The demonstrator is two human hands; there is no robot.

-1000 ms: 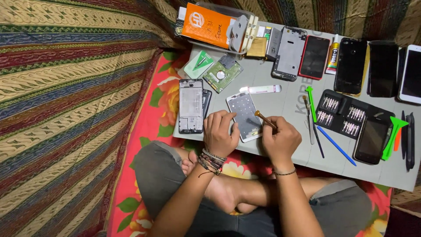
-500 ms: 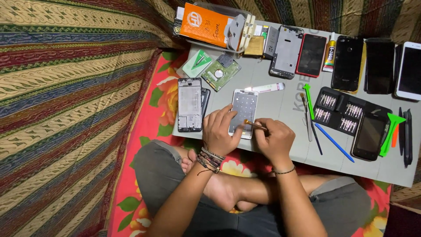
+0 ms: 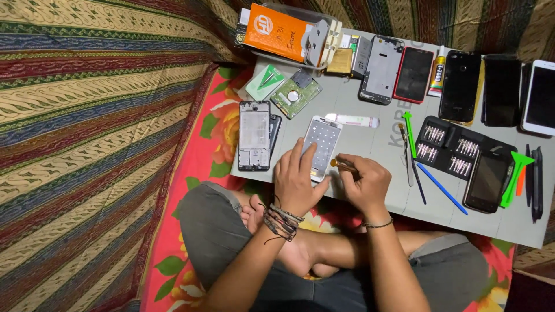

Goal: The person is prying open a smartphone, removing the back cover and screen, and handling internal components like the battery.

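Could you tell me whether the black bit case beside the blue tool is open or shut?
Open: the bit case lies spread flat on the mat, its rows of bits showing.
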